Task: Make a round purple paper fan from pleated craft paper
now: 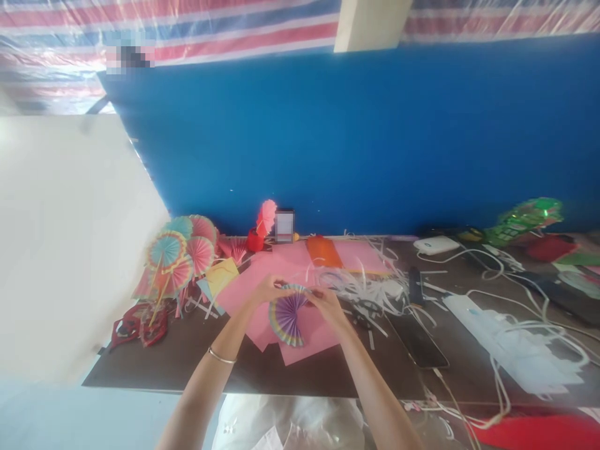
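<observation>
A pleated purple paper fan [287, 315] with a yellow and pale-blue edge is spread part-way round between my two hands. My left hand [272, 289] pinches its upper left edge, and my right hand [324, 300] grips the upper right side. Beneath the fan lie overlapping sheets of pink paper [309, 351]. An orange sheet [324, 252] rests on the pink paper farther back. White paper strips [375, 289] are heaped just right of my right hand.
Finished round paper fans [166, 251] cluster at the table's left end, near a yellow paper piece [222, 275]. A red holder [255, 240] stands at the back. On the right lie a black phone [419, 340], white cables [499, 369] and a white device [437, 245]. A blue wall [351, 137] rises behind.
</observation>
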`<action>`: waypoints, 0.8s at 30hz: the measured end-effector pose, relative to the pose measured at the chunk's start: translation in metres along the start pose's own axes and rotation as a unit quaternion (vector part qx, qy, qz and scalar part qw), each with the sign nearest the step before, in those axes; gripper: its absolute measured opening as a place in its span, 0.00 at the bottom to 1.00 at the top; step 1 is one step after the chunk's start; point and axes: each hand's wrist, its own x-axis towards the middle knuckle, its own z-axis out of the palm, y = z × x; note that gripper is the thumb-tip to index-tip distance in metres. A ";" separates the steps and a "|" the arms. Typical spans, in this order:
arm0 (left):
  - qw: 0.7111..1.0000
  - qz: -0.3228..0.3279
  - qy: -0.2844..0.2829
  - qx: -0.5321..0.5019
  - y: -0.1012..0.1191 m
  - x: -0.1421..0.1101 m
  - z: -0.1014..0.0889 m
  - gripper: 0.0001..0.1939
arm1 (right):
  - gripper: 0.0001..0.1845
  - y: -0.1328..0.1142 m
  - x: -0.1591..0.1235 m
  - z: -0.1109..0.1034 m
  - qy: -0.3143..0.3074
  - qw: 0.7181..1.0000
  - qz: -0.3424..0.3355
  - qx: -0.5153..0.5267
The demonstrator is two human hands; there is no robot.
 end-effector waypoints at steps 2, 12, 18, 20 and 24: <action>1.000 -0.014 0.003 -0.004 -0.003 -0.003 -0.002 0.16 | 0.19 0.001 -0.001 -0.002 0.027 0.999 0.007 0.038; 0.992 -0.051 0.038 -0.109 -0.020 -0.014 -0.012 0.19 | 0.15 -0.001 -0.011 0.001 0.034 0.997 -0.013 0.074; 0.998 -0.024 0.002 -0.054 -0.008 -0.019 -0.008 0.15 | 0.14 -0.016 -0.011 0.007 -0.004 0.998 -0.054 -0.021; 0.999 -0.007 -0.008 -0.038 -0.002 -0.020 -0.005 0.15 | 0.12 -0.023 -0.009 0.011 -0.027 0.995 -0.070 -0.067; 1.000 0.013 -0.012 -0.024 0.002 -0.020 -0.002 0.15 | 0.15 -0.025 -0.005 0.014 -0.052 0.990 -0.076 -0.105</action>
